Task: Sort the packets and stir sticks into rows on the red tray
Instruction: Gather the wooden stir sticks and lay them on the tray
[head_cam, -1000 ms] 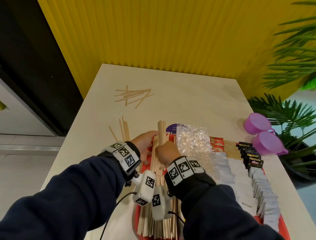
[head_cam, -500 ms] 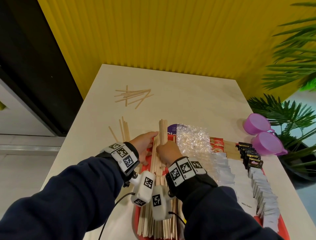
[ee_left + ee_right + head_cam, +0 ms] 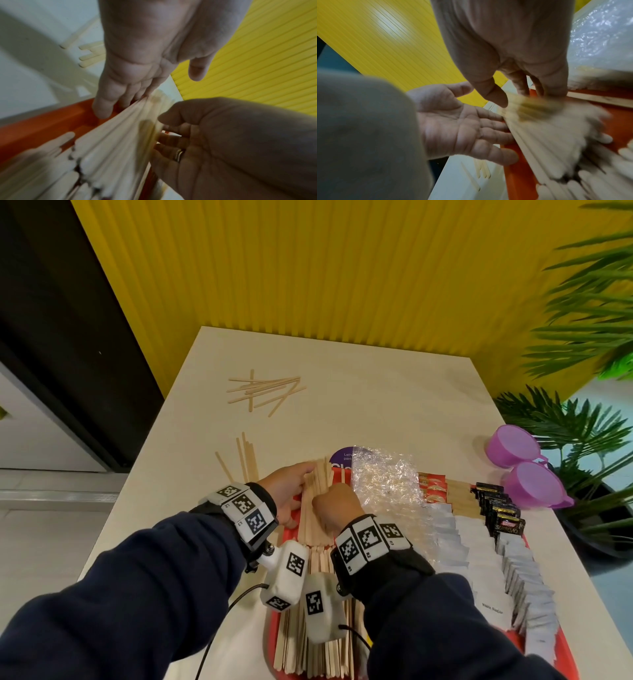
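Two purple cups (image 3: 527, 470), bubble wrap (image 3: 383, 481), palm plant (image 3: 582, 419), yellow wall (image 3: 342, 268)

Stir sticks (image 3: 317, 546) left on tray (image 3: 565, 655); packets (image 3: 479, 546) right (cups (image 3: 524, 463) beyond).

Dark navy sleeves (image 3: 137, 594), white wristbands (image 3: 245, 510) printed with black square markers, thin black cables (image 3: 219, 621).
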A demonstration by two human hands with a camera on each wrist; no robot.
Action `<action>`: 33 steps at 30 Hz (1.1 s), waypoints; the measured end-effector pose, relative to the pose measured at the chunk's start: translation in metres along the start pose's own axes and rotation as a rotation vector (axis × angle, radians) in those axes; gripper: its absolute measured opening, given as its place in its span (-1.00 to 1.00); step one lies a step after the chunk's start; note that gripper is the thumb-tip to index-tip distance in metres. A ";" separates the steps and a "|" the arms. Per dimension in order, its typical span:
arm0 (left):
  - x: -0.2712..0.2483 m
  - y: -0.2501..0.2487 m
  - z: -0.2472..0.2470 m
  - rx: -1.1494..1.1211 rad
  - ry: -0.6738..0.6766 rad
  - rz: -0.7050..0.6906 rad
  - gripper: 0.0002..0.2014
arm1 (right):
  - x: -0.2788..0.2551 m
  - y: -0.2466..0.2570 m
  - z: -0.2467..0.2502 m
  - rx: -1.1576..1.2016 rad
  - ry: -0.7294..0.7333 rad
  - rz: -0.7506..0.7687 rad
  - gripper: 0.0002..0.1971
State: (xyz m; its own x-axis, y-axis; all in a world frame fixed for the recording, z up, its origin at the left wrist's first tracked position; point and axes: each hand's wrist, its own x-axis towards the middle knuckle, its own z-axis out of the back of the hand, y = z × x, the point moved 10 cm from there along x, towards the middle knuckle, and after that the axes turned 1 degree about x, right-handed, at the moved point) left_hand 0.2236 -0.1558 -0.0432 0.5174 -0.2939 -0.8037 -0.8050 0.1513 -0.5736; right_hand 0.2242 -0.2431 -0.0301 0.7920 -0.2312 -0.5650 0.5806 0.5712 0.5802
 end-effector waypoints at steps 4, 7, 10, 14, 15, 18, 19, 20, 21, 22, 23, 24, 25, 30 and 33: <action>0.000 -0.001 0.000 -0.002 0.003 -0.022 -0.51 | -0.002 0.000 0.003 0.040 0.010 -0.007 -0.77; -0.005 -0.003 -0.002 -0.011 -0.003 -0.015 -0.64 | -0.003 0.003 0.009 0.005 0.021 0.023 -0.64; -0.007 -0.003 0.000 -0.037 -0.010 -0.024 -0.67 | -0.005 0.006 0.018 -0.005 0.018 0.086 -0.56; -0.013 -0.012 0.011 0.021 -0.091 -0.088 -0.63 | -0.005 0.020 0.027 -0.146 0.072 0.219 -0.62; -0.013 -0.014 0.015 0.048 -0.128 -0.097 -0.68 | -0.007 0.021 0.022 -0.219 0.139 0.234 -0.64; -0.014 -0.016 0.026 0.099 -0.209 -0.101 -0.70 | -0.014 0.015 -0.003 -0.400 0.367 0.230 -0.68; -0.013 -0.015 0.028 0.112 -0.219 -0.096 -0.65 | -0.017 0.013 -0.010 -0.470 0.412 0.231 -0.68; -0.012 -0.014 0.029 0.123 -0.221 -0.085 -0.65 | -0.016 0.012 -0.015 -0.537 0.428 0.235 -0.67; -0.011 -0.012 0.029 0.129 -0.218 -0.075 -0.67 | -0.014 0.011 -0.016 -0.576 0.417 0.233 -0.67; -0.011 -0.010 0.030 0.129 -0.219 -0.066 -0.69 | -0.010 0.012 -0.015 -0.590 0.395 0.231 -0.68; -0.010 -0.009 0.032 0.131 -0.223 -0.061 -0.71 | -0.006 0.014 -0.012 -0.602 0.367 0.235 -0.68; -0.009 -0.008 0.033 0.137 -0.223 -0.059 -0.71 | -0.003 0.016 -0.010 -0.621 0.341 0.243 -0.68; -0.008 -0.007 0.034 0.146 -0.217 -0.062 -0.69 | -0.001 0.017 -0.007 -0.633 0.328 0.247 -0.69; -0.007 -0.006 0.035 0.178 -0.190 -0.063 -0.74 | 0.003 0.009 -0.014 -0.653 0.367 0.237 -0.70; -0.005 -0.008 0.033 0.224 -0.174 -0.077 -0.73 | 0.007 0.012 -0.009 -0.681 0.312 0.251 -0.70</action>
State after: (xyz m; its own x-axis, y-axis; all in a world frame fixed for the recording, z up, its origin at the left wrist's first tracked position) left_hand 0.2372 -0.1244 -0.0400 0.6322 -0.1492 -0.7603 -0.6873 0.3451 -0.6392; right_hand 0.2356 -0.2312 -0.0323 0.7358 0.1424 -0.6620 0.0688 0.9568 0.2824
